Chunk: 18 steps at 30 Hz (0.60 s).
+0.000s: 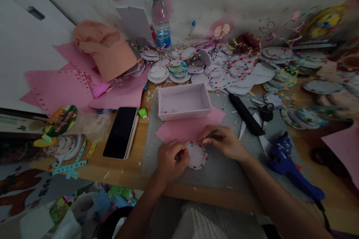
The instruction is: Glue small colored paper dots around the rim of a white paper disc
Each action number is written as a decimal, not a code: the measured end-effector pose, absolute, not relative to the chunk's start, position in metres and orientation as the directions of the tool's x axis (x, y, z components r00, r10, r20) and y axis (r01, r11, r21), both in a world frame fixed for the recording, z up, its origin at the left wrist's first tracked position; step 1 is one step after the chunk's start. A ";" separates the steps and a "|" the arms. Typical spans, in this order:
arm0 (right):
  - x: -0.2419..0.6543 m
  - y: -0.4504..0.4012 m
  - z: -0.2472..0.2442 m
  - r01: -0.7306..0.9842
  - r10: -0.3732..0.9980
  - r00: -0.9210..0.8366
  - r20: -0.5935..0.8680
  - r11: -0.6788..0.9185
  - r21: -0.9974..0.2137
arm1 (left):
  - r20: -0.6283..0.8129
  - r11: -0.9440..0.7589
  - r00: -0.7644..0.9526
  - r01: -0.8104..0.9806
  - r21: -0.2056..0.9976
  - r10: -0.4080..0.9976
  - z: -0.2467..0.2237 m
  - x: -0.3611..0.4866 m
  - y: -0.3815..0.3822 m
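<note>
A small round white disc (pixel 196 157) with red and coloured bits around its rim lies on the grey cutting mat (pixel 224 173). My left hand (pixel 173 160) is closed, its thumb and finger pinching the disc's left edge. From the other side, my right hand (pixel 223 141) is closed around a thin dark tool (pixel 215 133), possibly tweezers, with its fingertips at the disc's upper right rim. A pink sheet (pixel 179 130) lies just beyond both hands, partly under an open white box (pixel 185 115) that has small bits on its floor.
Several decorated discs (pixel 218 71) are piled along the wall near a water bottle (pixel 161 22). On the right are a blue glue gun (pixel 291 171), a black-handled cutter (pixel 246 115) and keys (pixel 263 108). A phone (pixel 120 132) and a peach cap (pixel 106 52) are on the left.
</note>
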State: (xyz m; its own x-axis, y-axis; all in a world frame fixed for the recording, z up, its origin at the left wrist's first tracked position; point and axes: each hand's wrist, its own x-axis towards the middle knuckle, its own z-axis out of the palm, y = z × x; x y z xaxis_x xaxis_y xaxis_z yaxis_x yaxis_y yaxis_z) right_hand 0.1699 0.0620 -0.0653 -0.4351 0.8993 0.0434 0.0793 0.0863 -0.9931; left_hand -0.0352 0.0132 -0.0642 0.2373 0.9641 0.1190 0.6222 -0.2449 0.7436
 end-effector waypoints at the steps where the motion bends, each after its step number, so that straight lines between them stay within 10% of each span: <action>1: 0.170 0.062 -0.065 0.067 0.900 -0.433 0.046 0.083 -0.994 | 0.115 -0.241 0.236 0.623 0.744 0.965 -0.064 -0.035 0.013; 18: 0.169 0.061 -0.068 -0.067 0.968 -0.177 0.180 0.171 -0.983 | 0.138 -0.177 0.111 0.527 0.832 0.984 -0.064 -0.038 0.009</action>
State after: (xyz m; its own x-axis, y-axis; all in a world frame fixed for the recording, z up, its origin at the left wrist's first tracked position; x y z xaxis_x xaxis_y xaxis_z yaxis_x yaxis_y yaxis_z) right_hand 0.1685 0.0610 -0.0677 -0.1767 0.9676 0.1803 -0.0666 0.1710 -0.9830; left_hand -0.0381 0.0090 -0.0645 0.1113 0.9841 0.1385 0.5265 -0.1766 0.8316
